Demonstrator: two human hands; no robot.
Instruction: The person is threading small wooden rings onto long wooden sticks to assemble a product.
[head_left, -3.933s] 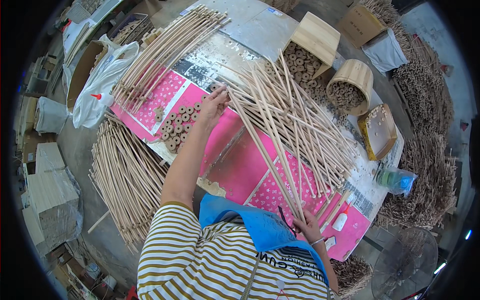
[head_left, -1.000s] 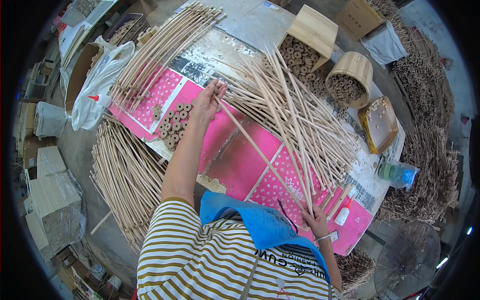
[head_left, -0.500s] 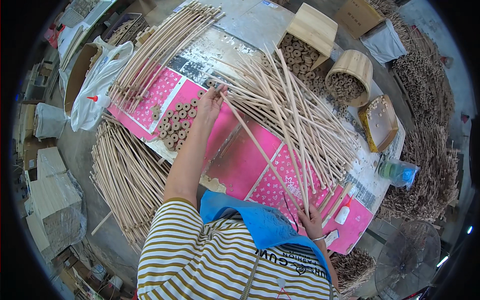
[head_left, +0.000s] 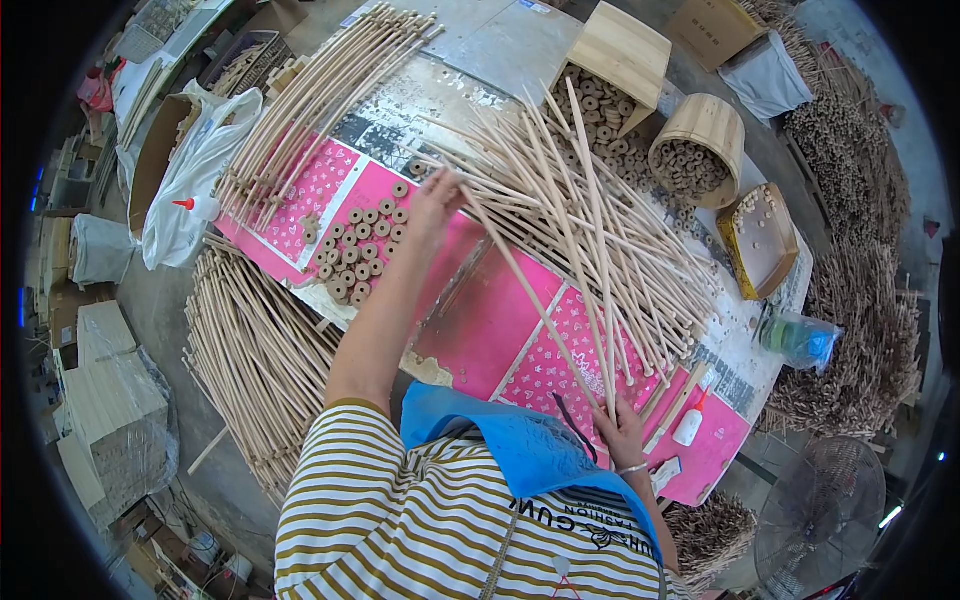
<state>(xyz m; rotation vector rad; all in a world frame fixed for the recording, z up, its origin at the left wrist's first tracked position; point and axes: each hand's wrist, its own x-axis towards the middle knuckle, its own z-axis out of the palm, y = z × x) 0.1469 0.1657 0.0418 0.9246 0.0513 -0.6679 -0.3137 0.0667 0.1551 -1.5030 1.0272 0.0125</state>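
Observation:
My left hand (head_left: 437,203) is closed in a pinch at the far end of a slender wooden rod (head_left: 530,302), which slants down across the pink sheet toward me. Whether a disc is under those fingers is hidden. At the near edge, my right hand (head_left: 622,438) is closed around the rod's lower end. A second rod (head_left: 604,290), reaching up over the pile, also ends at the right fingers. Brown round discs with centre holes (head_left: 362,235) lie beside my left wrist. A large loose pile of wooden rods (head_left: 560,215) spreads just right of my left hand.
Two wooden buckets (head_left: 625,50) lie tipped with discs spilling out. A yellow-sided box (head_left: 760,240) holds small pieces. White glue bottles (head_left: 688,428) sit at the right and left (head_left: 205,207). Finished-looking rods (head_left: 320,110) lie at far left; a rod bundle (head_left: 255,350) stands below.
My left hand has shifted slightly right, and its fingers have closed in on the rod's far end. My right hand has moved up a little, still gripping the near end.

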